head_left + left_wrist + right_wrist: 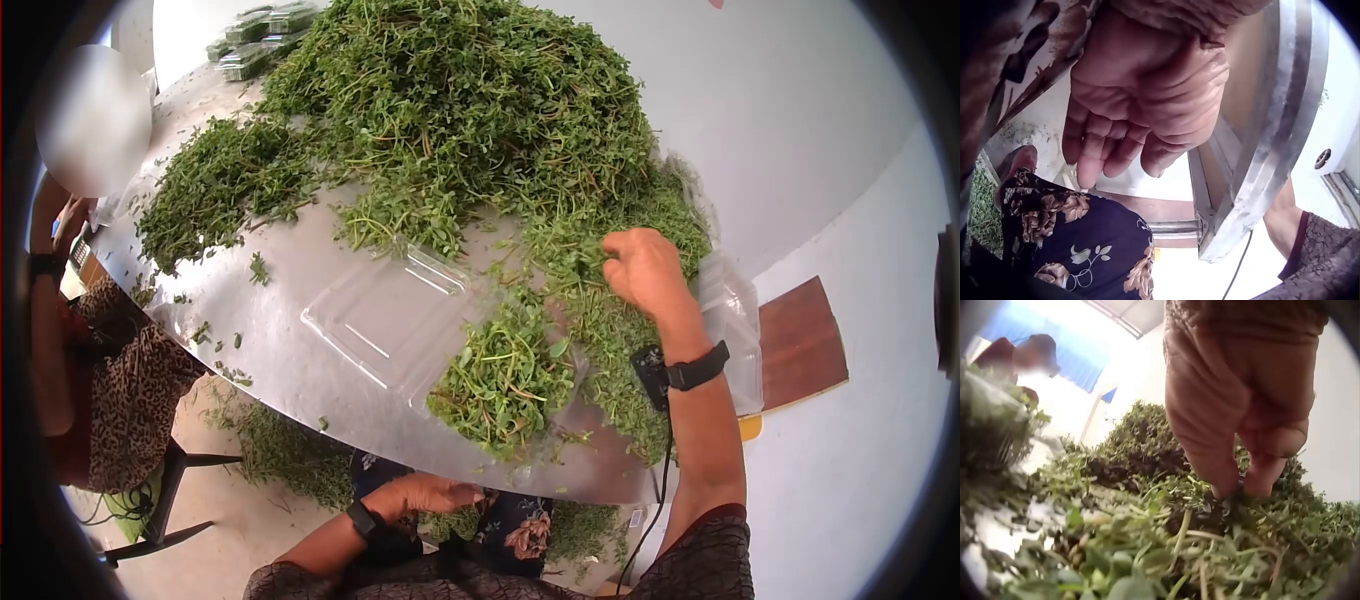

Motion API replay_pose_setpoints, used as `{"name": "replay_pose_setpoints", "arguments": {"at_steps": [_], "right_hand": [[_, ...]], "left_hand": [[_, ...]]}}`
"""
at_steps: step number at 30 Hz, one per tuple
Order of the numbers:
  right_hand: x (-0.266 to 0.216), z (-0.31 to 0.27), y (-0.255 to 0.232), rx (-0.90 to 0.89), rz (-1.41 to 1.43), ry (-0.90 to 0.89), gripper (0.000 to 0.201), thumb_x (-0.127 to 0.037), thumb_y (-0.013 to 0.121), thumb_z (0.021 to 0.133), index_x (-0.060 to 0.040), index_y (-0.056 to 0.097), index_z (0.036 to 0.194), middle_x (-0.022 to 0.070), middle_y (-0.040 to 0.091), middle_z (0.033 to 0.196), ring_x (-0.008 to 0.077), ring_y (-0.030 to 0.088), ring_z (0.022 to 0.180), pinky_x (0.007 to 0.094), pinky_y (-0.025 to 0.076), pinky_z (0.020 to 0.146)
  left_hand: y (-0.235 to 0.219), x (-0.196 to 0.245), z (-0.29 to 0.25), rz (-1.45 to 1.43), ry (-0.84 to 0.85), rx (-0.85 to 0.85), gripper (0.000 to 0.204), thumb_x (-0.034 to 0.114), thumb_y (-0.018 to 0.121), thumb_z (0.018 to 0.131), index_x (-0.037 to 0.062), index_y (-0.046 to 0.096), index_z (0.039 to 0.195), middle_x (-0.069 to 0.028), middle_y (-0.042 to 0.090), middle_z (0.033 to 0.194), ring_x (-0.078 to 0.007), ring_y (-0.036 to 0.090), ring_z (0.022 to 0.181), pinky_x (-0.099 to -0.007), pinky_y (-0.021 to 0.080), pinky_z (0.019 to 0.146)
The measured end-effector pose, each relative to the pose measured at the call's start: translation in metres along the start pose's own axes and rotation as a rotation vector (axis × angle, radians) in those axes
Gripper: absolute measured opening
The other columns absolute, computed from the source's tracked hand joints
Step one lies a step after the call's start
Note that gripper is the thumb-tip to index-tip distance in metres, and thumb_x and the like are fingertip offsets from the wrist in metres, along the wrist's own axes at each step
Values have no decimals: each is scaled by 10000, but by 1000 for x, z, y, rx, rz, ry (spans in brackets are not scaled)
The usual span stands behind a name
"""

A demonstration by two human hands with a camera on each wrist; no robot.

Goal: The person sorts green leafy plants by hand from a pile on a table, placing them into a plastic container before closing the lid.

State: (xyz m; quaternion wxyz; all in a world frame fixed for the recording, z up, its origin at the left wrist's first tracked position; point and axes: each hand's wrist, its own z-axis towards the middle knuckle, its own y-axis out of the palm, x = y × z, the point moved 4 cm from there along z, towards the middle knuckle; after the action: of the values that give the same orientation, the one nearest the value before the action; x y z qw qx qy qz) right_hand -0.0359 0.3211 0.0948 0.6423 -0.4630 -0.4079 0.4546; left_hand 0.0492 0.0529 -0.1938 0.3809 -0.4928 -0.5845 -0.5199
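My right hand [645,272] is over the right part of the greens, thumb and fingers curled. In the right wrist view its fingertips [1259,481] dip into the leafy sprigs [1188,534], pinching at a dark green bit. Nearer me on the metal table lies a clear plastic clamshell box; its flat lid [385,315] is folded out to the left, and its base is heaped with green sprigs [505,380]. My left hand [430,493] hangs below the table edge over my lap. In the left wrist view the left palm [1147,94] shows, fingers loosely bent and holding nothing.
A big mound of greens [460,100] covers the table's back, with a smaller pile [215,185] left. Filled boxes [262,38] stand far left. Clear empty boxes [730,330] are stacked right. Another person [75,370] sits left. A cable [660,485] trails from my right wrist.
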Motion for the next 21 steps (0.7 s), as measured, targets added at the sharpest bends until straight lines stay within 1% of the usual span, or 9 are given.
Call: {"name": "replay_pose_setpoints", "arguments": {"at_steps": [2,6,9,10,12,13,14,18,21], "right_hand": [[3,-6,-25,135,156,22,96,-62,565,674,24,585,714,235,552,652,379,591,636,441,479,631],[8,-23,-53,124,468,145,115,-76,556,685,29,523,721,238,470,635,366,459,550,412,395,554],[12,-36,-43,-10,301,154,119,-70,558,684,33,507,716,221,447,618,338,490,544,402,410,561],[10,-43,-46,130,340,125,117,-43,578,716,37,497,688,145,462,552,207,520,514,346,420,517],[13,-48,-62,175,578,231,123,-27,585,737,33,499,672,89,476,544,149,518,516,307,417,493],[17,-53,-68,215,815,343,141,-10,593,758,28,502,656,32,490,536,91,515,518,269,415,469],[18,-54,-73,223,806,307,149,2,600,784,4,532,651,-31,514,575,53,506,513,217,397,443],[19,-63,-68,169,824,270,117,-3,599,788,4,555,680,-16,522,579,58,526,506,201,387,441],[4,-79,-89,164,968,383,91,-21,601,798,-2,569,716,-13,533,590,51,553,520,186,386,433]], "left_hand": [[-3,4,1,29,0,56,383,228,566,940,27,512,1261,-58,617,1117,-138,545,1018,-295,439,915],[0,-6,6,-42,42,74,393,234,558,943,27,499,1273,-55,624,1095,-135,551,985,-307,452,884],[-3,-22,13,-72,-86,65,296,156,607,915,39,579,1186,-12,633,1077,-116,553,982,-276,445,894],[-4,-23,16,97,-74,47,267,170,612,914,31,600,1142,-9,641,1020,-109,559,946,-273,451,862],[-4,-17,15,268,-59,36,246,185,617,913,23,620,1098,-6,649,963,-102,565,910,-271,458,830],[-3,-4,11,296,-17,88,256,231,614,890,22,643,1035,-93,652,931,-187,598,870,-316,480,789],[-2,6,8,325,25,134,281,277,610,867,22,665,973,-179,656,900,-271,632,829,-361,502,749],[-5,8,10,490,22,138,301,308,601,866,37,665,982,-188,659,878,-288,645,811,-375,507,738],[-5,-2,12,509,-24,123,308,322,592,867,50,671,989,-186,662,854,-285,654,800,-376,507,733]]}}
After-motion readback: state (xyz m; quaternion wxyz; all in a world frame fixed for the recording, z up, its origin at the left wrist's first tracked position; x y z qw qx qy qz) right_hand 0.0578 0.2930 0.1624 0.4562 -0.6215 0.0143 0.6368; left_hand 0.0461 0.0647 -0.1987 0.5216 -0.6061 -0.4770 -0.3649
